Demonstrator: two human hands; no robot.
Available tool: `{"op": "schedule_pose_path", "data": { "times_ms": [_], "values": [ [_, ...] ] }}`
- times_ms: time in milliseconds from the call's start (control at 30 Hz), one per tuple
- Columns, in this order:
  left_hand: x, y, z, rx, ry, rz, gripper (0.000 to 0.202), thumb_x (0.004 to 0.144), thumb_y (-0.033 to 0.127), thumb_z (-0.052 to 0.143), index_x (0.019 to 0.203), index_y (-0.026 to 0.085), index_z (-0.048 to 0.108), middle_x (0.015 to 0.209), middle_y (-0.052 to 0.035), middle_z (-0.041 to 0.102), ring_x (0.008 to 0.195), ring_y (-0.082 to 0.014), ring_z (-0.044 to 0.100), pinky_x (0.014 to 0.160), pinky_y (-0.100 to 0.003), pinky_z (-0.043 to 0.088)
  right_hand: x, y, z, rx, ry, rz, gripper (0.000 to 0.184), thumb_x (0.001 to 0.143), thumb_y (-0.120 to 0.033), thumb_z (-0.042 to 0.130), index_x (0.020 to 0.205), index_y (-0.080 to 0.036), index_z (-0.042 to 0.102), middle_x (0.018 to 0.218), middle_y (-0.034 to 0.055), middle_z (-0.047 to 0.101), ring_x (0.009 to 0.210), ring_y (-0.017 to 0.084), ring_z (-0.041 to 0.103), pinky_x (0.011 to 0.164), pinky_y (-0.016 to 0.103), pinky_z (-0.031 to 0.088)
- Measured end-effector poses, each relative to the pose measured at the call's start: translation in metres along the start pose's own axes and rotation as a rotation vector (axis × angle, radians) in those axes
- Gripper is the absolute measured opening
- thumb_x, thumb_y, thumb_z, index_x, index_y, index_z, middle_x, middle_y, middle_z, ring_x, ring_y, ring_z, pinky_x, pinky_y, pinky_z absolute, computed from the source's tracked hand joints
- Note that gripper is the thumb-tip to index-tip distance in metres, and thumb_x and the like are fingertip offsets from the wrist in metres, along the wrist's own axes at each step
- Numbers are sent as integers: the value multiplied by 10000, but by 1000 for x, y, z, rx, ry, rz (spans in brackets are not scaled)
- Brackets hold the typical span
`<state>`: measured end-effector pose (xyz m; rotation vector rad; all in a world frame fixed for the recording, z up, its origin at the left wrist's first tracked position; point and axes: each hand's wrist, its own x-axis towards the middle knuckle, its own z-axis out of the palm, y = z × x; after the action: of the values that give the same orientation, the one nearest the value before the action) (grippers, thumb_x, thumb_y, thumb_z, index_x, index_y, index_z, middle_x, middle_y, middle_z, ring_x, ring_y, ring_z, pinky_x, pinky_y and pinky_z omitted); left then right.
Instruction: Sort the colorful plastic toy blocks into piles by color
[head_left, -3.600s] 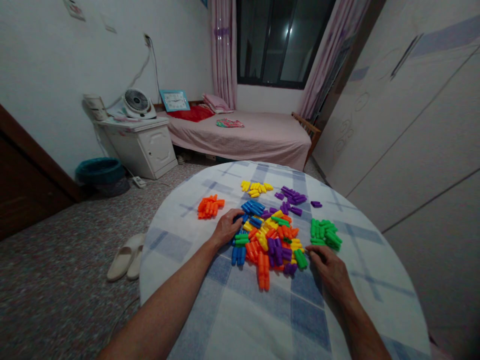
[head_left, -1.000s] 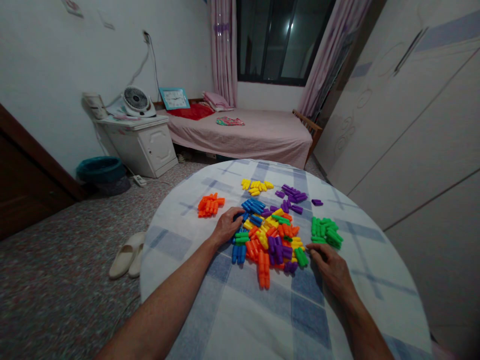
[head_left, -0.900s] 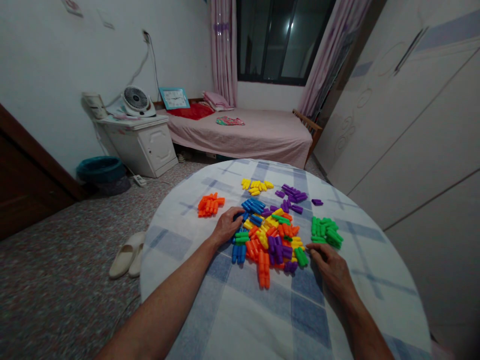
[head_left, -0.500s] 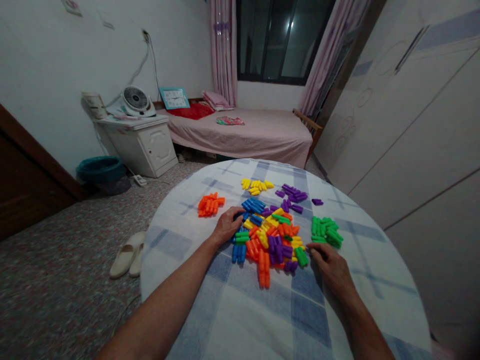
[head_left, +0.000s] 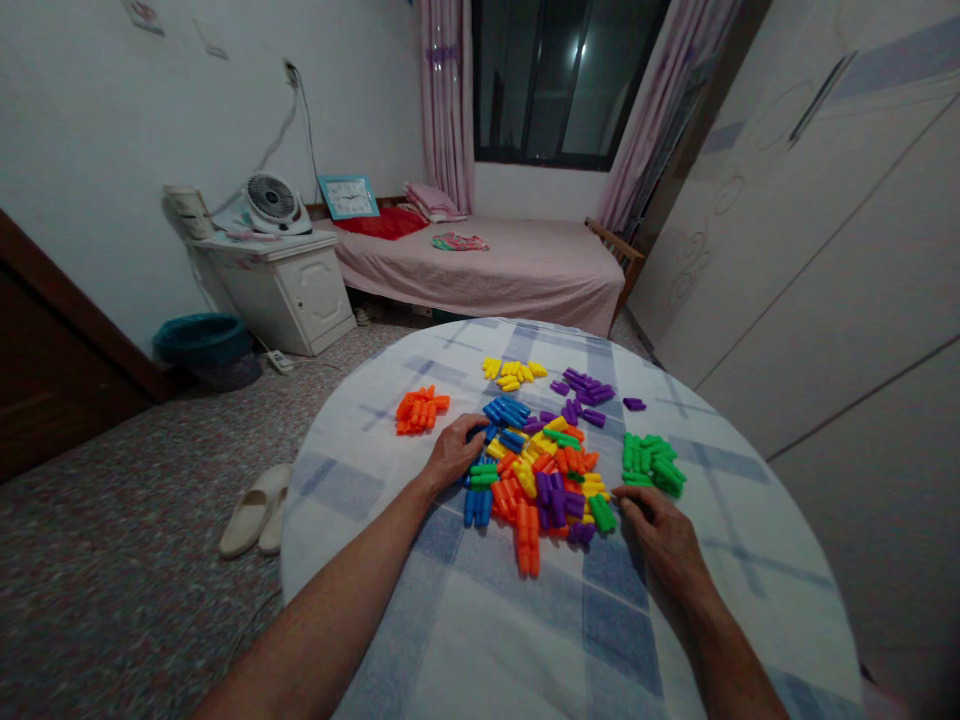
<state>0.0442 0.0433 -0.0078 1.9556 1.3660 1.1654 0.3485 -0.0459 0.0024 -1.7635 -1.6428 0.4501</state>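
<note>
Since the first frame your view has tipped slightly, so the room sits a little differently, while your left hand and right hand have barely shifted. Well left of your left hand, white slippers lie on the carpet, with a teal basket farther off and a white bedside cabinet carrying a small fan beyond it. Just ahead and left of your left hand sits a cluster of orange plastic pegs on the round desk, which wears a blue-checked cloth. Your left hand is narrowed and curved, its fingers touching blue pegs at the left edge of the mixed peg pile; you cannot tell whether it holds one. That pile lies between your hands. Beyond it, ahead of your left hand, are yellow pegs, then purple pegs ahead of your right hand. Just ahead of your right hand are green pegs. Your right hand is loosely curled at the pile's right edge, beside a green peg, with nothing visibly held. A pink bed stands far ahead.
</note>
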Motion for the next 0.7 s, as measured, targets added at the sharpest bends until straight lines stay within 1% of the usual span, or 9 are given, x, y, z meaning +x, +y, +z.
{"op": "schedule_pose_path", "data": {
  "times_ms": [200, 300, 400, 700],
  "values": [
    [0, 1, 0, 4, 0, 2, 266, 788, 146, 498, 1013, 160, 638, 1053, -66, 650, 1020, -176, 591, 932, -318, 458, 0, -1, 0, 1, 10, 0, 327, 775, -408, 438, 876, -197, 666, 926, 59, 658, 884, 218, 588, 800, 338, 414],
    [0, -1, 0, 3, 1, 7, 263, 793, 154, 498, 1017, 174, 635, 1059, -57, 649, 1025, -172, 589, 938, -319, 455, 0, -2, -1, 12, 3, -10, 326, 768, -414, 447, 867, -196, 669, 913, 61, 661, 871, 218, 592, 792, 335, 416],
    [1, -3, 1, 6, 4, 4, 264, 790, 152, 501, 1015, 190, 634, 1054, -46, 651, 1021, -169, 589, 937, -325, 457, -1, -3, -1, 14, 5, 13, 324, 770, -412, 446, 877, -202, 668, 913, 59, 663, 867, 215, 594, 779, 330, 419],
    [0, -3, 1, -5, 0, 9, 265, 789, 151, 497, 1017, 180, 629, 1059, -52, 648, 1036, -168, 585, 944, -315, 454, -1, -5, -2, -2, 3, 17, 333, 762, -417, 442, 877, -204, 671, 923, 57, 662, 870, 215, 596, 776, 330, 425]
  ]
}}
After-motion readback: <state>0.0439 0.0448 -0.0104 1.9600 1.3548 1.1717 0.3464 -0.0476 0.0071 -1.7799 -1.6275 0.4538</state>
